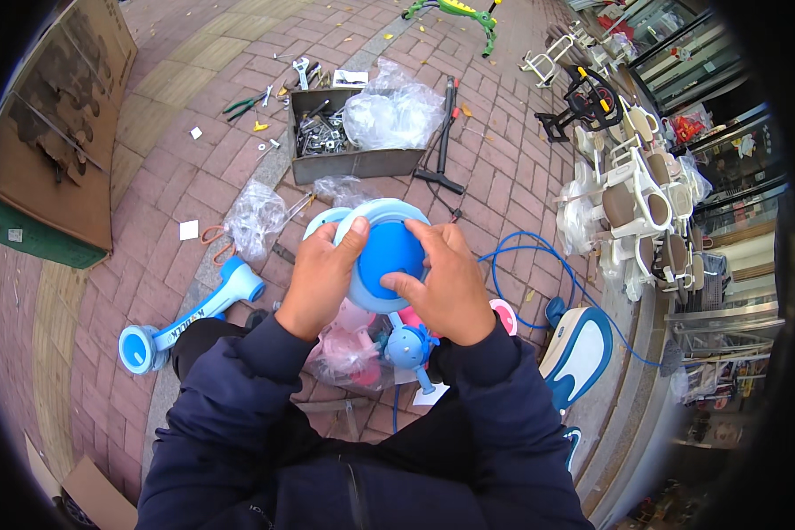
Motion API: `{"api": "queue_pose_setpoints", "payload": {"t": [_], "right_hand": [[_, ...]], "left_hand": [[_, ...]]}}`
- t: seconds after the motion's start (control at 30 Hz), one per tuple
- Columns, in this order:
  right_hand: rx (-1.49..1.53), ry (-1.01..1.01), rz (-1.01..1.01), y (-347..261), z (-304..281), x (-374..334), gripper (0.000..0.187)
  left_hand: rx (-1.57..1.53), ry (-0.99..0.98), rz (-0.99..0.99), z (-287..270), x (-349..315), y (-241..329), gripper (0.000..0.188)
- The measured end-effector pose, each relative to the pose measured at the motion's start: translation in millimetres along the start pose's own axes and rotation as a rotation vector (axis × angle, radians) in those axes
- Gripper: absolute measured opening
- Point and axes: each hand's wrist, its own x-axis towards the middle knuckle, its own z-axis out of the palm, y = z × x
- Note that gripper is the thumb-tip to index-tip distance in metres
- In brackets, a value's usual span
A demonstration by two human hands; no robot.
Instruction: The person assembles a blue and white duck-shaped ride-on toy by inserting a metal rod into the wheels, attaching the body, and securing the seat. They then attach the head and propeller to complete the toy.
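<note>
Both my hands hold a round plastic part (389, 252), a light blue ring with a darker blue domed middle, in front of my chest. My left hand (321, 274) grips its left side, thumb on the upper rim. On the right side, my right hand (453, 281) has thumb and index finger on the blue middle. Another light blue rounded edge (320, 221) shows behind the left fingers; I cannot tell whether it is joined. Below lie a blue toy piece (407, 346) and pink plastic parts in a clear bag (344, 351). By my left knee is a light blue plastic frame (194, 311).
A metal box (359, 165) of hardware stands ahead, with a clear plastic bag (393, 115) in it. Pliers (245, 103), a wrench (301, 71), scissors (214, 238) and a black pump-like tool (444, 141) lie nearby. A blue hose (539, 240) and stacked child seats (636, 203) are right.
</note>
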Motion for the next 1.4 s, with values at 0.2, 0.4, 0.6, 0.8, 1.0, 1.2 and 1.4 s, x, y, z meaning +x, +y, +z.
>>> {"api": "queue_pose_setpoints", "payload": {"t": [0.2,0.4,0.6,0.8,1.0,1.2,1.4], "right_hand": [[0.066,-0.097,0.061,4.3,-5.8,2.7,0.069],[0.054,-0.203,0.084,8.7,-9.9,7.1,0.065],[0.128,-0.253,-0.108,11.1,-8.6,7.4,0.066],[0.094,-0.271,-0.187,15.9,-8.5,5.1,0.061],[0.105,0.105,0.163,17.6,-6.7,9.9,0.053],[-0.073,0.159,0.06,9.4,5.9,3.4,0.056],[-0.012,0.136,0.085,7.2,4.6,4.6,0.055]], "left_hand": [[0.018,-0.069,-0.055,-5.8,0.7,1.0,0.057],[-0.012,-0.021,-0.07,-1.5,-0.8,-1.1,0.049],[-0.054,-0.033,-0.103,-7.1,4.1,-4.2,0.047],[-0.062,-0.045,-0.134,-6.4,1.1,-2.8,0.05],[-0.105,-0.129,-0.12,-5.8,1.2,1.7,0.057],[-0.071,-0.07,-0.046,-4.6,2.4,-0.6,0.058],[-0.076,-0.051,-0.022,-4.3,-3.4,7.6,0.054]]}}
